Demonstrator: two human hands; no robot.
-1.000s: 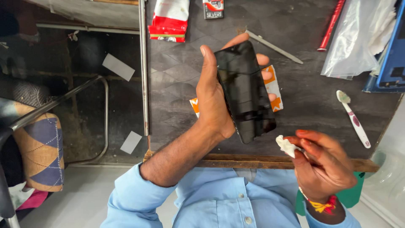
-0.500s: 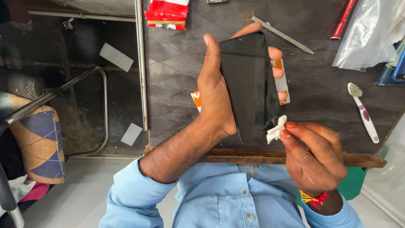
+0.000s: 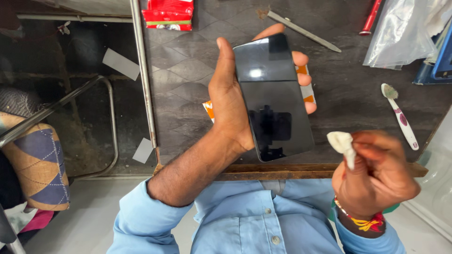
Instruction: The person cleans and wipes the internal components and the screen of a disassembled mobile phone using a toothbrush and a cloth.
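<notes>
- The left hand (image 3: 235,101) grips a black phone (image 3: 273,96) from its left side, thumb up along the edge and fingertips curled round the right edge, with the dark glass facing up.
- The phone is held above the dark counter (image 3: 188,70), about over its middle and tilted slightly, its lower end near the wooden front edge (image 3: 263,171).
- The right hand (image 3: 376,176) is closed, pinching a small white wad of cloth or tissue (image 3: 342,143) between thumb and fingers; the wad sits just beside the phone's lower right corner without touching it.
- Beneath the phone lies an orange-and-white packet (image 3: 307,89), mostly covered by the phone and the left hand.
- A white toothbrush with a purple grip (image 3: 400,117) lies on the counter to the right, well apart from the phone.
- A thin grey metal tool (image 3: 301,31) lies at the far side, just beyond the phone's top end.
- A red-and-white packet (image 3: 168,18) rests at the far left of the counter, and a red pen-like stick (image 3: 371,18) at the far right.
- A clear plastic bag (image 3: 400,35) sits in the far right corner, partly over a blue object (image 3: 442,56).
- Left of the counter, a metal chair frame (image 3: 70,101) and a patterned cushion (image 3: 40,169) stand on the floor.
</notes>
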